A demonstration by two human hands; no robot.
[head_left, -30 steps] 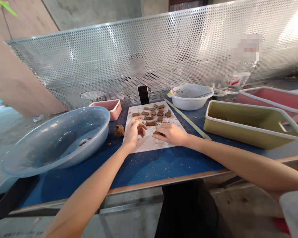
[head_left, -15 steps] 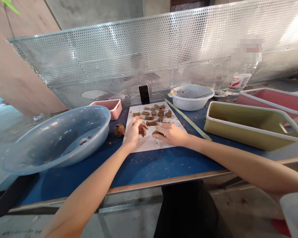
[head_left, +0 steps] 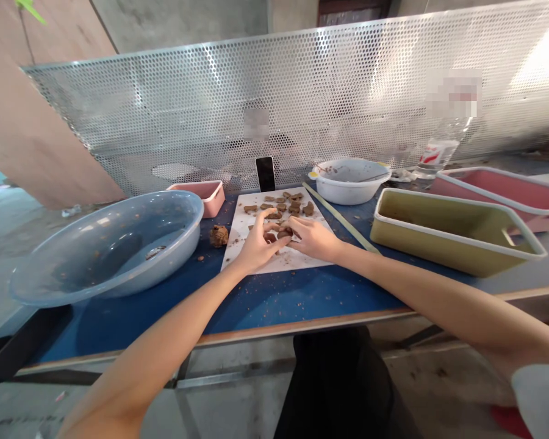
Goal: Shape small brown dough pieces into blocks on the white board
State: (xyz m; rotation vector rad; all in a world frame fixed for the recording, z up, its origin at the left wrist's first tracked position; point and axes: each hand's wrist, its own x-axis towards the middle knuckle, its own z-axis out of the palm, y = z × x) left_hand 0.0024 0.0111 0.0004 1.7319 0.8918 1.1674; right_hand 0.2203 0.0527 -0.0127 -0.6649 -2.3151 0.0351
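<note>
A small brown lump of clay is held low over the white board, between my two hands. My right hand pinches it, fingers bent over its top and thumb below. My left hand curls in from the other side, its thumb reaching the lump and its fingers arched; their exact contact is partly hidden. Several shaped brown clay pieces lie on the far half of the board, just beyond my fingers. Left of the board sits a rough clay ball.
A large blue basin and a small pink bin stand left. A phone leans behind the board. Rightward are a pale strip, a white basin, a green bin, a pink bin and a bottle.
My left hand has moved right to meet my right hand at the clay lump. My right hand has lifted slightly and its fingers have bent around the lump. The view has shifted slightly.
</note>
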